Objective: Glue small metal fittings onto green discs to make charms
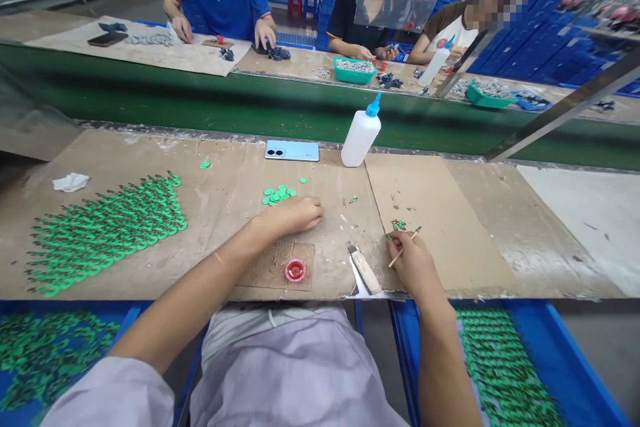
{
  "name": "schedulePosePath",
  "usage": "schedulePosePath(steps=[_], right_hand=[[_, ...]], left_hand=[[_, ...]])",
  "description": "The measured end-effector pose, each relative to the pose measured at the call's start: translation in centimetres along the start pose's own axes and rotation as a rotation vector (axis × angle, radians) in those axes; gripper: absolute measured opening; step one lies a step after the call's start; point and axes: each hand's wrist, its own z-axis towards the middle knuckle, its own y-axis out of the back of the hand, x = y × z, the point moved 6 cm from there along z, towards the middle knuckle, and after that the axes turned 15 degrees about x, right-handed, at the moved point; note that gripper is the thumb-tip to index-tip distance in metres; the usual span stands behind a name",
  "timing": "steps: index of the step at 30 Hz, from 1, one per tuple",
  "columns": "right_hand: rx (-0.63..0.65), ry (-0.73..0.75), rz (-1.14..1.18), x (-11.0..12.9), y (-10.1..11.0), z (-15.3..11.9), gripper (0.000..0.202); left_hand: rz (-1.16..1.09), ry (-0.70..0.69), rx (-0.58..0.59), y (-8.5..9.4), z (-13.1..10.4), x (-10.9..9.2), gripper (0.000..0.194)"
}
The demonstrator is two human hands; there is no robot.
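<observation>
My left hand (301, 213) is over the cardboard, fingers curled and pointing right; whatever they pinch, if anything, is hidden. Beside it lies a loose pile of flat green discs (280, 193). My right hand (413, 260) grips a thin wooden stick (396, 257), slanted between the fingers. Its fingertips are close to a few small green-and-dark pieces (399, 224) on the cardboard. Between my forearms a small dish of red liquid (295, 271) stands on a square board (265, 273). A blade with a pale wrapped handle (367, 271) lies left of my right hand.
Rows of green discs with dark pieces (110, 233) cover the left side. A blue phone (292, 151) and a white squeeze bottle (361, 137) are at the back edge. Blue trays (575, 347) with green pieces flank my lap. Co-workers sit across the green divider (200, 103).
</observation>
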Motion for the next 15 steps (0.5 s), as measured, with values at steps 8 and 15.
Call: schedulePosePath(steps=[8,15], right_hand=[[0.032,0.032,0.331,2.8,-0.3,-1.2,0.026],[0.178,0.127,1.222,8.8,-3.5,-2.4,0.019]], left_hand=[[-0.763,-0.001,-0.337,0.0,-5.8,-1.1,0.023],[-1.587,0.057,-0.582,-4.9,-14.3,-2.9,0.041]])
